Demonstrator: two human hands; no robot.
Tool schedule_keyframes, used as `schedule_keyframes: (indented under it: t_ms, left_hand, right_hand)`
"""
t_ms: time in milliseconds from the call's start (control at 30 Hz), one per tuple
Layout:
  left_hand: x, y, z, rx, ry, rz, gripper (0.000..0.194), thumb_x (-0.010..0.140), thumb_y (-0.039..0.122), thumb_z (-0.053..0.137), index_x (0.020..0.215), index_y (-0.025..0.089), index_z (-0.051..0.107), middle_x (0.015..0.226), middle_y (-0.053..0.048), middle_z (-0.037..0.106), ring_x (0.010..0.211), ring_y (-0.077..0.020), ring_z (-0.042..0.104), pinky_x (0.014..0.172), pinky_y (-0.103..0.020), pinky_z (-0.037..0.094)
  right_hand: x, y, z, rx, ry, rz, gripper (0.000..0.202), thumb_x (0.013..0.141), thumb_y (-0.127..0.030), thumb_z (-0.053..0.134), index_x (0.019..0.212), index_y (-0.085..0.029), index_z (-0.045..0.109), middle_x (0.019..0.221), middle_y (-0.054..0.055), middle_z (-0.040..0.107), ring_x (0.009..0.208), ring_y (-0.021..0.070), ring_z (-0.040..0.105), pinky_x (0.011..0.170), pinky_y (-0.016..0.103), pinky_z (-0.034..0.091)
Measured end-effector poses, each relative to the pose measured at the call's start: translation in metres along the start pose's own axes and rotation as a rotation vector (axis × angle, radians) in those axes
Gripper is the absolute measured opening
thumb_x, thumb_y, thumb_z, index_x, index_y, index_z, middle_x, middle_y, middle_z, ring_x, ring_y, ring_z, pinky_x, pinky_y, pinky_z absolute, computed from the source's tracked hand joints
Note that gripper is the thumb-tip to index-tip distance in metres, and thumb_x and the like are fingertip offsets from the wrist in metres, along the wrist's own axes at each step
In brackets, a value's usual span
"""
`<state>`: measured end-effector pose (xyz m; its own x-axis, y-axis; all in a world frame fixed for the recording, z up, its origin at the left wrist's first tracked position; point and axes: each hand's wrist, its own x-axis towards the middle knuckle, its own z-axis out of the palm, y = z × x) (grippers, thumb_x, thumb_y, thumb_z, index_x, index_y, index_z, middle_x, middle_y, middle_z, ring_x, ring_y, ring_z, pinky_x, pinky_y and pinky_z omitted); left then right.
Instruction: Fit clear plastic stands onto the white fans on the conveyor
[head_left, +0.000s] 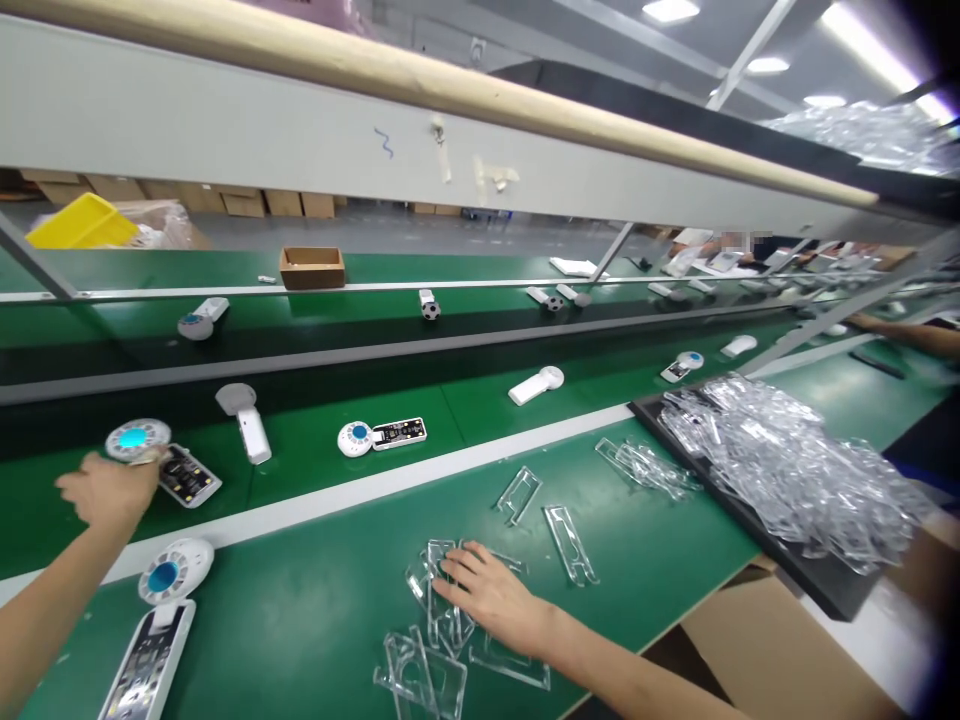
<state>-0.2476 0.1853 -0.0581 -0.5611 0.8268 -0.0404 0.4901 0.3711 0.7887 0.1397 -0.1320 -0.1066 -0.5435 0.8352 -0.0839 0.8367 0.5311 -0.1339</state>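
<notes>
- While the left hand reaches out over the green conveyor belt, its curled fingers rest on a handheld fan unit whose round blue-centred head lies to the far left and whose open handle runs toward the near right; whether the fingers actually clamp it I cannot tell.
- The right hand lies flat, fingers spread apart, on top of a loose cluster of clear plastic pieces on the near green table, pressing rather than clasping.
- A second fan unit lies near the left forearm, head toward the belt, handle pointing back at the person.
- More clear pieces lie scattered just beyond the right hand, their long sides roughly pointing away from the person.
- A black tray heaped with clear plastic parts sits to the right, well apart from both hands.
- Further fans ride the belt: one white handled fan just past the left hand, another fan with exposed board mid-belt lying crosswise.
- A small cardboard box stands on the far shelf.
- A white stripe separates belt from table.
</notes>
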Motion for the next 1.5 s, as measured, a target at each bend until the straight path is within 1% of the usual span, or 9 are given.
schedule_keyframes:
  t_ms: [67, 133, 267, 433, 567, 733, 867, 1033, 1500]
  left_hand:
    - [-0.02, 0.009, 0.005, 0.095, -0.039, 0.207, 0.041, 0.059, 0.045, 0.073, 0.08, 0.019, 0.048, 0.109, -0.009, 0.053, 0.124, -0.0453, 0.038, 0.1, -0.063, 0.029]
    - [-0.052, 0.02, 0.021, 0.055, -0.33, 0.347, 0.046, 0.063, 0.049, 0.07, 0.096, 0.021, 0.054, 0.095, -0.007, 0.06, 0.104, -0.0382, 0.058, 0.09, -0.055, 0.045]
    - [-0.118, 0.037, 0.079, -0.137, -0.817, -0.043, 0.071, 0.057, 0.05, 0.076, 0.114, 0.017, 0.05, 0.076, -0.007, 0.061, 0.054, -0.0237, 0.064, 0.049, -0.037, 0.053]
    - [-0.146, 0.045, 0.117, -0.31, -0.862, -0.176, 0.053, 0.064, 0.039, 0.073, 0.102, 0.008, 0.054, 0.08, -0.013, 0.063, 0.062, -0.022, 0.065, 0.057, -0.037, 0.055]
    - [-0.151, 0.045, 0.097, -0.37, -0.716, -0.027, 0.067, 0.059, 0.034, 0.077, 0.116, 0.017, 0.047, 0.101, -0.011, 0.06, 0.079, -0.0193, 0.064, 0.068, -0.033, 0.054]
    - [-0.18, 0.058, 0.054, -0.425, -0.541, 0.284, 0.064, 0.059, 0.041, 0.076, 0.116, 0.023, 0.053, 0.112, -0.007, 0.06, 0.101, -0.0222, 0.057, 0.086, -0.031, 0.046]
    - [-0.207, 0.071, 0.021, -0.579, -0.665, 0.076, 0.061, 0.061, 0.047, 0.073, 0.112, 0.018, 0.055, 0.109, -0.009, 0.061, 0.093, -0.0227, 0.06, 0.075, -0.032, 0.05]
    - [-0.22, 0.074, -0.006, -0.618, -0.681, -0.069, 0.059, 0.059, 0.046, 0.074, 0.105, 0.017, 0.054, 0.103, -0.008, 0.062, 0.084, -0.0205, 0.062, 0.067, -0.033, 0.052]
    - [-0.229, 0.068, -0.02, -0.648, -0.637, -0.094, 0.06, 0.055, 0.047, 0.077, 0.101, 0.016, 0.054, 0.099, -0.009, 0.062, 0.084, -0.0221, 0.062, 0.064, -0.032, 0.052]
  right_hand:
    - [0.01, 0.004, 0.001, -0.023, 0.051, -0.002, 0.028, 0.089, -0.005, 0.042, 0.109, -0.016, 0.059, 0.104, 0.01, 0.064, 0.109, 0.0201, 0.051, 0.101, 0.041, 0.034]
    - [0.017, 0.008, -0.002, -0.023, 0.066, -0.033, 0.023, 0.089, -0.006, 0.043, 0.098, -0.016, 0.061, 0.098, 0.009, 0.065, 0.104, 0.0194, 0.052, 0.099, 0.04, 0.036]
    - [0.021, 0.015, -0.01, 0.001, 0.057, -0.12, 0.024, 0.086, -0.003, 0.046, 0.099, -0.017, 0.06, 0.101, 0.009, 0.063, 0.103, 0.0182, 0.052, 0.097, 0.038, 0.037]
    - [0.016, 0.014, -0.02, 0.064, 0.051, -0.016, 0.024, 0.082, -0.001, 0.044, 0.092, -0.017, 0.06, 0.09, 0.007, 0.063, 0.094, 0.0183, 0.054, 0.099, 0.038, 0.036]
    - [0.016, 0.004, -0.041, 0.304, 0.191, 0.321, 0.032, 0.081, 0.001, 0.036, 0.096, -0.017, 0.056, 0.088, 0.006, 0.062, 0.084, 0.0175, 0.056, 0.09, 0.037, 0.042]
    - [0.054, -0.014, -0.087, 0.557, 0.394, 0.656, 0.033, 0.094, -0.026, 0.034, 0.125, -0.019, 0.043, 0.097, 0.007, 0.06, 0.083, 0.0189, 0.059, 0.073, 0.032, 0.046]
    - [0.095, -0.037, -0.103, 0.47, 0.336, 0.673, 0.059, 0.087, -0.038, 0.051, 0.141, -0.029, 0.029, 0.104, 0.006, 0.055, 0.085, 0.022, 0.06, 0.074, 0.034, 0.045]
    - [0.118, -0.061, -0.096, 0.388, 0.378, 0.661, 0.056, 0.088, -0.039, 0.049, 0.141, -0.028, 0.034, 0.099, 0.006, 0.051, 0.084, 0.0221, 0.061, 0.071, 0.032, 0.047]
    - [0.123, -0.083, -0.072, 0.299, 0.504, 0.616, 0.055, 0.088, -0.032, 0.05, 0.141, -0.029, 0.034, 0.115, 0.013, 0.048, 0.101, 0.029, 0.049, 0.083, 0.044, 0.045]
